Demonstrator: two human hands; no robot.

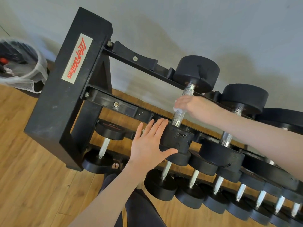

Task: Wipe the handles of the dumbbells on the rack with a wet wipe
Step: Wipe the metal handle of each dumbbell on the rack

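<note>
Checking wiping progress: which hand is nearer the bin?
Left. The left hand rests flat on the dumbbell's near head, closer to the bin; the right hand holds the wipe round its handle, farther.

A waste bin (pixel 21 63) lined with a thin clear bag stands on the wood-plank floor (pixel 32 177) against the pale grey wall (pixel 213 27). Dark items fill the bin, with something red among them, possibly a cap, though it is too blurred to tell. The floor runs out from the bin's foot, and the wall rises behind the bin.
</note>
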